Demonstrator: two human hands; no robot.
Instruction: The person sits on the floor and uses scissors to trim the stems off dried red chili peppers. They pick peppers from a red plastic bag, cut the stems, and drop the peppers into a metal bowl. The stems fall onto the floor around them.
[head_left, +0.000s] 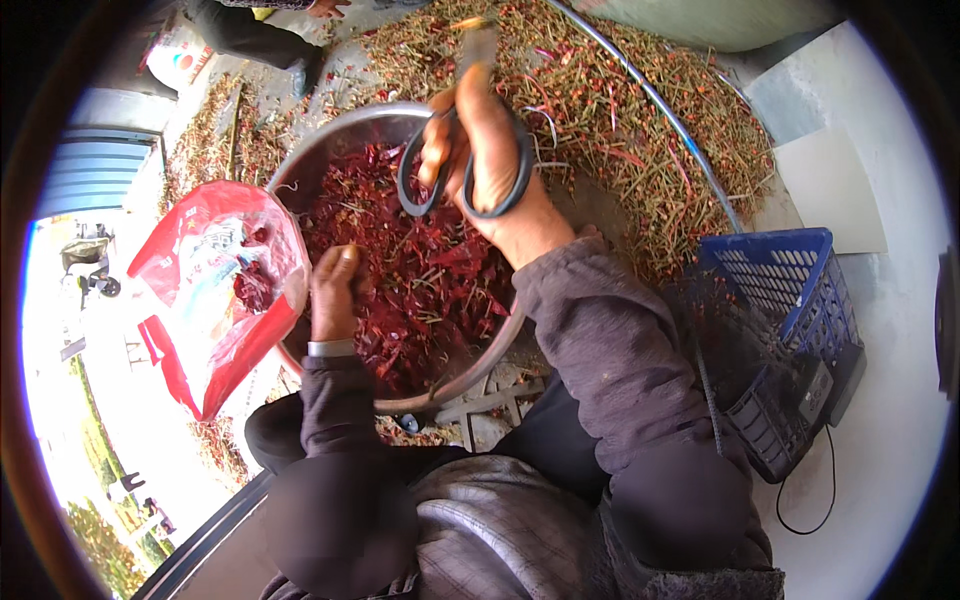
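A large round metal basin (499, 341) sits before me, filled with dried red chili peppers (427, 300) and bits of stem. Raised over the basin's far part, my right hand (491, 142) has its fingers through the dark handles of scissors (429, 206), whose blades point away from me and look blurred. Low at the basin's left side is my left hand (336, 281), its thumb and fingers near the peppers; whether anything is between them cannot be told. Beside it, a red and white plastic bag (217, 330) hangs over the left rim with a few dark red pieces in it.
Cut stems (592, 97) lie heaped across the floor beyond the basin, crossed by a long thin pole (660, 105). A blue plastic crate (817, 300) stands at right near the wall. Another person's leg (262, 45) and hand (328, 7) show at the top left.
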